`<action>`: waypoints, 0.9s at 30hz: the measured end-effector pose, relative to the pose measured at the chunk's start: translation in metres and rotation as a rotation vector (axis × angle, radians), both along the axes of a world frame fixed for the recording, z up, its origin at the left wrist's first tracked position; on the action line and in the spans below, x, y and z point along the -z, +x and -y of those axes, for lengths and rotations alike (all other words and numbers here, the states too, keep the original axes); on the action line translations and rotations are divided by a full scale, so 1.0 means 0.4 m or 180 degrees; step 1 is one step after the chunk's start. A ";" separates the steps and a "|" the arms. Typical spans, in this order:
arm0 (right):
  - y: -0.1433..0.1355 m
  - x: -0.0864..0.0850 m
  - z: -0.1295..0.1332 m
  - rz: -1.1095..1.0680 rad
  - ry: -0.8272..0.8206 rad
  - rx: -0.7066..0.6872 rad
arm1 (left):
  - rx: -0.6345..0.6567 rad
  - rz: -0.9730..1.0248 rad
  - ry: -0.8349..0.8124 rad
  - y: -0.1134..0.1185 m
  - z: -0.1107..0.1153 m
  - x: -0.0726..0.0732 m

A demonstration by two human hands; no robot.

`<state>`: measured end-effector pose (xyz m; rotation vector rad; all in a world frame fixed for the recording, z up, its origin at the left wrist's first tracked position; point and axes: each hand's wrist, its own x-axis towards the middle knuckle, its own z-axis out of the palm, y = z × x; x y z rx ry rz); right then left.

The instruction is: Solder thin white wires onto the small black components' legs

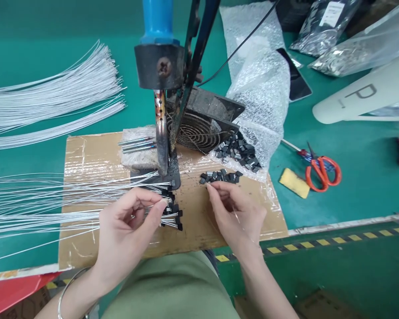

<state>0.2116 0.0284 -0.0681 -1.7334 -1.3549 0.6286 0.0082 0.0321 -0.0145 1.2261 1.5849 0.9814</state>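
My left hand [131, 226] is closed in a pinch over white wires [83, 217] whose ends carry small black connectors [177, 214]; what sits between its fingertips is too small to tell. My right hand [236, 212] pinches at the near edge of a small row of loose black parts [221, 176]; anything between its fingertips is hidden. Above the hands hangs a soldering iron [161, 133] with a blue handle, its tip pointing down beside the wire ends. Cardboard [193, 221] lies under both hands.
A dusty fan [199, 130] stands behind the iron. More black parts [239, 153] lie on bubble wrap [259, 84]. To the right are orange-handled scissors [322, 173], a yellow sponge [294, 183] and a white cup [362, 93]. A thick wire bundle [60, 93] lies at the back left.
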 end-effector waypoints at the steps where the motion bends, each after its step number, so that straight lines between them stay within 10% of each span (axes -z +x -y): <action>1: -0.005 -0.007 0.003 -0.0490 -0.0128 0.0084 | -0.0016 -0.0007 -0.0032 0.000 0.000 -0.001; 6: -0.024 -0.046 0.005 -0.1767 -0.0230 0.0091 | 0.0068 -0.0073 -0.0106 -0.005 -0.004 -0.003; 27: -0.104 -0.094 -0.015 -0.2755 -0.0509 -0.0578 | -0.0314 0.0156 -0.0303 0.022 -0.021 -0.044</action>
